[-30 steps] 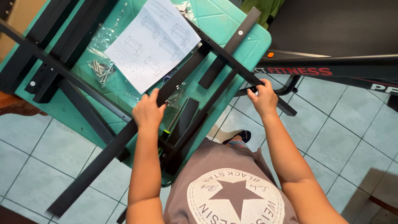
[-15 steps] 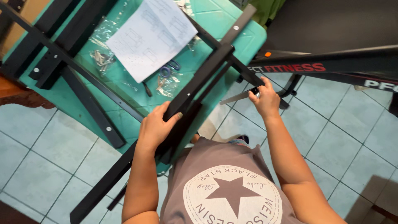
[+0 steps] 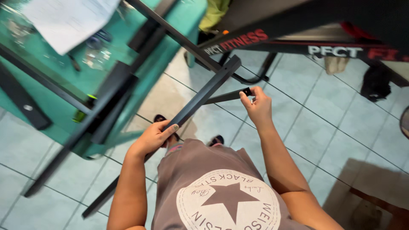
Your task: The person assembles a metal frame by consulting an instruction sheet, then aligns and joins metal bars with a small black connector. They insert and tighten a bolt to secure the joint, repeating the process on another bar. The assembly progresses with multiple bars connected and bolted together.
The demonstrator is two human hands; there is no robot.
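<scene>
Left hand (image 3: 154, 138) grips the long black metal bar (image 3: 200, 99), fingers wrapped around it. Right hand (image 3: 257, 106) pinches the end of a thinner black bar (image 3: 228, 96) above the tiled floor (image 3: 306, 123).

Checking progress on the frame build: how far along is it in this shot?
Done: long black bars lie laid out across the green table. In hand: the left hand grips a black square bar, the right hand pinches the end of a thinner flat bar. Left: small hardware sits loose in clear bags by the paper sheet.
</scene>
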